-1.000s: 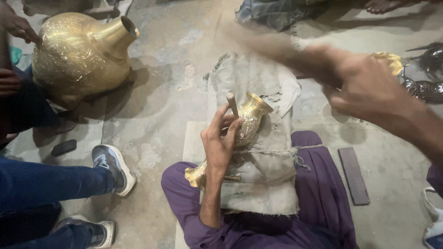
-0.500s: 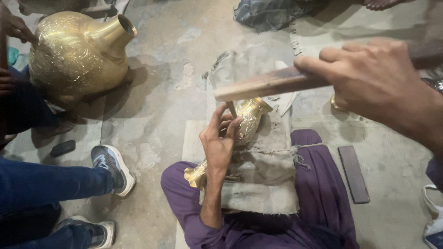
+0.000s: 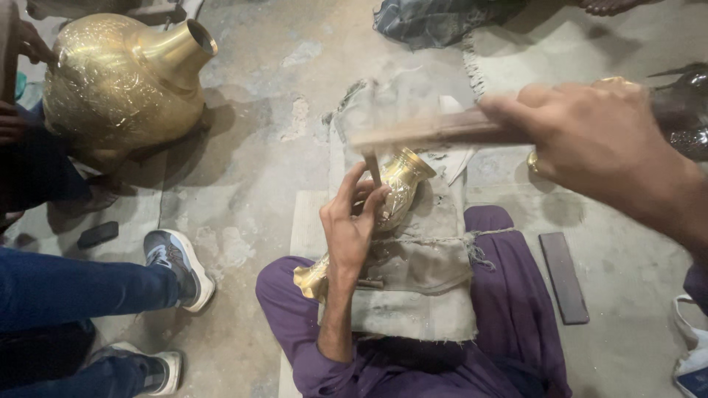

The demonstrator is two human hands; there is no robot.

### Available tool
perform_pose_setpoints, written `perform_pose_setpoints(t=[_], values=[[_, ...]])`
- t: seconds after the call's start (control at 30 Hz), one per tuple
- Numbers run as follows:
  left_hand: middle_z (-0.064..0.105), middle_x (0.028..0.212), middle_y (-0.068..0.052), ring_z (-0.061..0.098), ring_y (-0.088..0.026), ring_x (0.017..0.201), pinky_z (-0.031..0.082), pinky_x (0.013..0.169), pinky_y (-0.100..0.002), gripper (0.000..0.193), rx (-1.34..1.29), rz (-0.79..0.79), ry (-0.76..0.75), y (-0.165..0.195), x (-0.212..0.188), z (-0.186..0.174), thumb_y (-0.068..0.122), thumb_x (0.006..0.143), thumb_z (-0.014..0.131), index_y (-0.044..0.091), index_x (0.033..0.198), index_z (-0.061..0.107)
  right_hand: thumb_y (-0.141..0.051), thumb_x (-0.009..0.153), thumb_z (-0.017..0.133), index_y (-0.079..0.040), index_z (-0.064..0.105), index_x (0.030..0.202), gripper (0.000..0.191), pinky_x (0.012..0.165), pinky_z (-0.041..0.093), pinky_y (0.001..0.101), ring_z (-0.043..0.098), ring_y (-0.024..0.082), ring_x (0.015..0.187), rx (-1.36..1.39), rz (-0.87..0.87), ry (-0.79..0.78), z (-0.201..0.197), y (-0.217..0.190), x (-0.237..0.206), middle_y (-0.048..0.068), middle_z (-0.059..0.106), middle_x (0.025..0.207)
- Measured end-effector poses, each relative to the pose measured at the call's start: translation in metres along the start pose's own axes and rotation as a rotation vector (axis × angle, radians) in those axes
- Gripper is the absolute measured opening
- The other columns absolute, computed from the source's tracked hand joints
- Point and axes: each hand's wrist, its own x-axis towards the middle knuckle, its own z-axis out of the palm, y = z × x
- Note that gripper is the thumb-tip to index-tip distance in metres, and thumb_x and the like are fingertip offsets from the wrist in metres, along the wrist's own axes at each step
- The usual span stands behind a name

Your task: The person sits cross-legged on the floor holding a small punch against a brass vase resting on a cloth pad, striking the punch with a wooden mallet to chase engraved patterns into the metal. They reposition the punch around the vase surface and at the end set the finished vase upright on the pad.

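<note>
We see our left hand (image 3: 352, 225) closed around a thin metal punch (image 3: 372, 168), which stands almost upright with its tip on the small brass vase (image 3: 394, 197). The vase lies tilted on a grey folded cloth (image 3: 413, 287) across our lap, its flared mouth toward the top of the view and its base (image 3: 310, 278) toward the left knee. Our legs are in purple trousers (image 3: 509, 295).

Our right hand (image 3: 597, 140) is raised close to the camera and grips a wooden handle (image 3: 442, 131); the tool is blurred, so we cannot tell the shape of its head. It is above the punch, and we cannot tell if it touches it. A gold ring (image 3: 532, 162) shows under this hand (on which finger, we cannot say).

On the concrete floor (image 3: 273, 88), at upper left, a large brass pot (image 3: 118, 81) with engraved surface and a wide neck lies on its side; another person's hand (image 3: 33, 44) touches its edge. Below it, this person's legs in blue jeans (image 3: 66, 287) and grey sneakers (image 3: 177, 262) are near our left knee. A small dark flat block (image 3: 97, 234) lies by the jeans, and a long dark flat bar (image 3: 564, 276) lies on the floor to the right of our leg. No labels or signs are readable.
</note>
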Motion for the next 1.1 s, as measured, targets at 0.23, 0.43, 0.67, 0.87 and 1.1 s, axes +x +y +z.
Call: perform_pose_setpoints(t=[0.23, 0.43, 0.67, 0.87, 1.1], values=[[0.078, 0.102, -0.016, 0.080, -0.023, 0.093, 0.067, 0.069, -0.034, 0.049, -0.009, -0.042, 0.016, -0.004, -0.001, 0.000, 0.012, 0.094, 0.076, 0.007, 0.139, 0.058, -0.010, 0.079, 0.072, -0.022, 0.070, 0.130, 0.053, 0.062, 0.057, 0.0329, 0.068, 0.016, 0.068, -0.141, -0.093, 0.217, -0.006, 0.006, -0.002, -0.001, 0.074, 0.086], [0.078, 0.101, -0.015, 0.080, -0.023, 0.091, 0.067, 0.068, -0.035, 0.050, 0.007, -0.045, 0.042, -0.003, -0.002, 0.002, 0.012, 0.092, 0.076, 0.007, 0.138, 0.058, -0.016, 0.086, 0.071, -0.038, 0.058, 0.143, 0.063, 0.052, 0.055, 0.0297, 0.067, 0.013, 0.067, -0.212, -0.086, -0.112, -0.008, 0.006, 0.002, -0.006, 0.072, 0.084], [0.079, 0.101, -0.014, 0.080, -0.022, 0.089, 0.068, 0.070, -0.034, 0.048, -0.007, -0.067, -0.006, 0.000, 0.002, 0.000, 0.013, 0.094, 0.075, 0.008, 0.139, 0.059, -0.011, 0.087, 0.068, -0.028, 0.056, 0.149, 0.065, 0.055, 0.054, 0.0284, 0.067, 0.014, 0.062, 0.203, 0.040, -0.007, 0.001, 0.004, 0.002, 0.001, 0.072, 0.088], [0.079, 0.100, -0.014, 0.081, -0.021, 0.091, 0.068, 0.071, -0.034, 0.046, -0.026, -0.054, -0.008, 0.002, 0.001, 0.000, 0.012, 0.094, 0.073, 0.008, 0.138, 0.058, -0.009, 0.084, 0.071, -0.021, 0.063, 0.141, 0.059, 0.057, 0.055, 0.0327, 0.066, 0.017, 0.065, 0.132, -0.012, 0.137, 0.011, 0.010, 0.002, 0.005, 0.074, 0.091], [0.079, 0.102, -0.015, 0.081, -0.022, 0.093, 0.067, 0.073, -0.034, 0.045, 0.005, 0.015, -0.029, -0.003, 0.000, -0.001, 0.008, 0.094, 0.074, 0.009, 0.137, 0.060, -0.016, 0.087, 0.072, -0.020, 0.057, 0.142, 0.057, 0.062, 0.057, 0.0323, 0.069, 0.017, 0.071, 0.256, 0.023, 0.112, 0.011, 0.011, -0.006, 0.003, 0.070, 0.088]])
